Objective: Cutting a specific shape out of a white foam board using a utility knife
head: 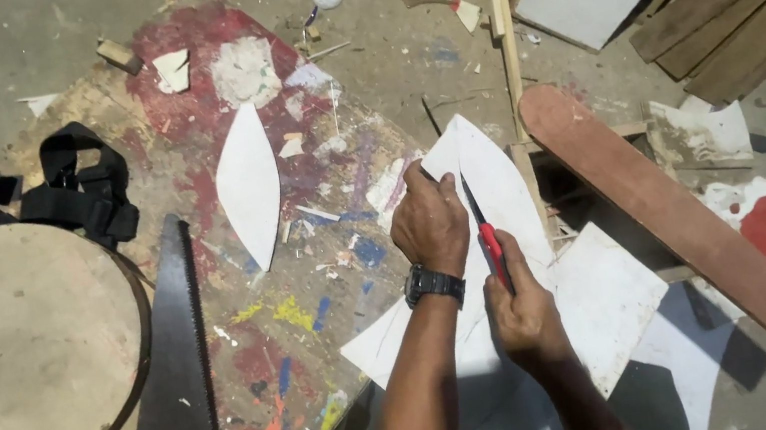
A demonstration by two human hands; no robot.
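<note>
A white sheet (572, 293) lies over the edge of a paint-stained workbench (243, 296), partly overhanging it. The left hand (430, 221), with a black watch (433, 284) on its wrist, presses flat on the sheet's upper pointed part, fingers curled down against it. The right hand (519, 311) is closed around a red-handled knife (486, 235), whose blade rests on the sheet just beside the left hand's knuckles. To the left on the bench lies a white leaf-shaped cutout (248, 185), well apart from the hands. Farther left, a black handsaw (175, 377) rests beside a round wooden disc (17, 371), with black straps (77, 195) above it. A long reddish plank (689, 230) runs slantwise on the right.
</note>
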